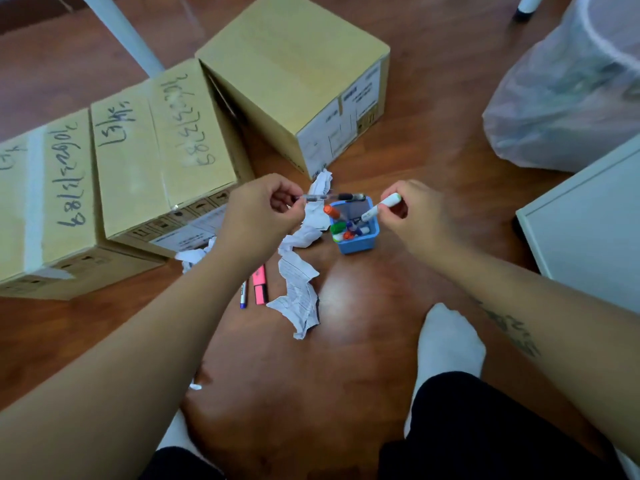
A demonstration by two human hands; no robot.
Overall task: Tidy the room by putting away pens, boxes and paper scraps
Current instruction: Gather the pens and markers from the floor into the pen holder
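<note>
A small blue pen holder stands on the wooden floor with several markers in it. My left hand grips a clear black pen, held level just above the holder's far rim. My right hand holds a white marker tilted down, its tip over the holder. A pink highlighter and a blue pen lie on the floor under my left forearm. Crumpled paper scraps are strewn to the left of the holder.
Three cardboard boxes sit at the left and back. A bin lined with a clear bag stands at the right, a white cabinet below it. My socked foot rests near the holder.
</note>
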